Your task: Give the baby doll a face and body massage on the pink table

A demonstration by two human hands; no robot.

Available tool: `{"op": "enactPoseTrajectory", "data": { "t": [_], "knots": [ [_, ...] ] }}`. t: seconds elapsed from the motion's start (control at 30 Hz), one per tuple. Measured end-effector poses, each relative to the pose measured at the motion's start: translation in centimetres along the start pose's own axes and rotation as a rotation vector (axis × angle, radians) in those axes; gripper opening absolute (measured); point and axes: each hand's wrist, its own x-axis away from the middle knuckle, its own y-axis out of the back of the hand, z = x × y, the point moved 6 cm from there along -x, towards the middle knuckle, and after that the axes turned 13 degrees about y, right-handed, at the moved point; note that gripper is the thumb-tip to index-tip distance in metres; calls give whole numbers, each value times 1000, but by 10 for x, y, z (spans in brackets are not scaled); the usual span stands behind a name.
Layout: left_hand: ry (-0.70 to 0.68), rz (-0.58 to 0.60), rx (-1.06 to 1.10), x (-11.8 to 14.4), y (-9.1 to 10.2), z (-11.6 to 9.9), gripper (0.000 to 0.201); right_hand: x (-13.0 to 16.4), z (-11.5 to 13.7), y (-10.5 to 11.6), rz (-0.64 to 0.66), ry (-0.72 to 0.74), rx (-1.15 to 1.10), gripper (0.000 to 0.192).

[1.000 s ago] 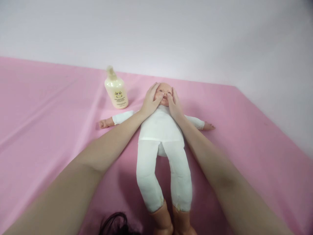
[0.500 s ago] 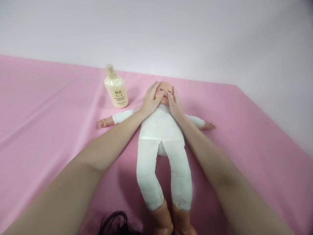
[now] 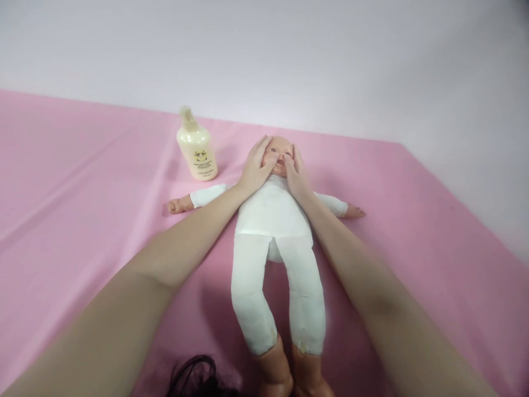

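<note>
Scene is lit brightly and evenly, soft diffuse light from above; no glare is seen. A soft shadow is cast on the pink sheet [image 3: 74,182] under the forearms, near side of the left hand [image 3: 256,168], darkest beside the doll [image 3: 273,220] legs. Forearms close to the lens are rendered soft and blurred. Wide-angle distortion is noted: the sheet's far edge is bowed, corners are slightly darkened.
</note>
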Motion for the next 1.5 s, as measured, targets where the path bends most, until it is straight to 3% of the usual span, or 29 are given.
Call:
{"op": "enactPoseTrajectory", "data": {
  "t": [0.73,0.97,1.13,1.5],
  "knots": [
    [-16,4,-2,-2,-1,3,75,0,5,-1,45,5,21,87],
    [-30,-2,-4,-2,0,0,74,1,10,0,37,-20,8,96],
    [-12,-2,10,-2,0,-1,76,1,10,1,35,-10,9,93],
    [-15,13,11,-2,0,0,76,-3,-4,1,21,9,3,93]
  ]
}}
